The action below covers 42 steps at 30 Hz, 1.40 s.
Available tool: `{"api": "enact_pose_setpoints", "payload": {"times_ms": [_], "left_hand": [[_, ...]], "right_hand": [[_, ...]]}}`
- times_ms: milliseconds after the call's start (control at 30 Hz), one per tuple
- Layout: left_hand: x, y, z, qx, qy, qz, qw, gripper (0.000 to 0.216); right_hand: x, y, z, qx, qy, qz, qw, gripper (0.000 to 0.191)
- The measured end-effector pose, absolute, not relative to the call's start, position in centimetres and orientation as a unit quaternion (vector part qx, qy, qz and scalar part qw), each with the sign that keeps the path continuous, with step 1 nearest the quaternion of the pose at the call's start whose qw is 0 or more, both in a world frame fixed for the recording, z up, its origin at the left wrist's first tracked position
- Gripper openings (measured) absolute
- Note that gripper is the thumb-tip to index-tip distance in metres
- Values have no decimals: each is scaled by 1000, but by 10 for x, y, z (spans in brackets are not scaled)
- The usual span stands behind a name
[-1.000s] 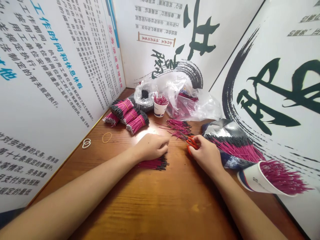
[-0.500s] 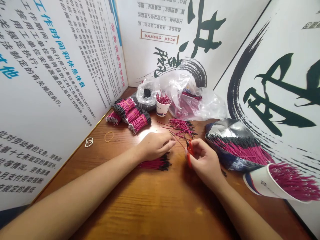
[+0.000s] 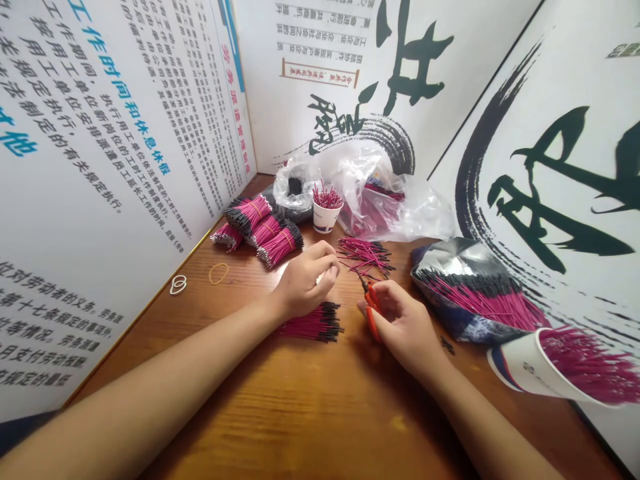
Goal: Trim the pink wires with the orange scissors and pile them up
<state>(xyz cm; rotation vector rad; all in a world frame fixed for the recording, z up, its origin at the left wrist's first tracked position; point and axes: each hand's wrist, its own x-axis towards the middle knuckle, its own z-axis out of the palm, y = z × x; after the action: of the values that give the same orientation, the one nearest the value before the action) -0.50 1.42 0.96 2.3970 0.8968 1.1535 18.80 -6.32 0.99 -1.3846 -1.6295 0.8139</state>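
My right hand (image 3: pixel 407 327) grips small orange-handled scissors (image 3: pixel 371 307), whose dark narrow blades point up and left toward my other hand. My left hand (image 3: pixel 310 277) is closed in a pinch, a short way left of the blades; what lies between its fingertips is too small to make out. Beneath that wrist a bunch of pink wires with black ends (image 3: pixel 313 323) lies flat on the table, partly covered by my forearm. Just beyond both hands is a loose pile of similar pink wires (image 3: pixel 365 255).
Rubber-banded wire bundles (image 3: pixel 267 230) are stacked back left, beside a paper cup of wires (image 3: pixel 327 217) and clear plastic bags (image 3: pixel 420 207). Rubber bands (image 3: pixel 218 273) lie left. An open bag of wires (image 3: pixel 470 293) and a tilted paper cup (image 3: pixel 520 363) stand right. Printed panels enclose the table.
My left hand has drawn back slightly left and up, away from the scissors. The pink wire seen between the hands earlier no longer shows there. The scissors have turned and shifted a little left.
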Motion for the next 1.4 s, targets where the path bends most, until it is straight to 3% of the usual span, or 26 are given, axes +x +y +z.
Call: {"api": "enact_pose_setpoints", "payload": {"times_ms": [200,467,767,1033,1400], "left_hand": [[-5,13,11,869,321,331,178,27],[-4,15,2,825,335,396,225,28],[-2,20,5,833,327,433,108,17],[-2,24,-1,823,296,433,217,15],[-1,23,-1,818,296,441,219,15]], "right_hand": [[191,-65,11,-554,-687,294,366,17],[195,-63,11,-569,-692,276,347,16],[196,-62,12,-573,-707,257,325,16],[202,-58,6,-590,-698,241,326,16],[201,-58,6,-584,-702,237,334,15]]}}
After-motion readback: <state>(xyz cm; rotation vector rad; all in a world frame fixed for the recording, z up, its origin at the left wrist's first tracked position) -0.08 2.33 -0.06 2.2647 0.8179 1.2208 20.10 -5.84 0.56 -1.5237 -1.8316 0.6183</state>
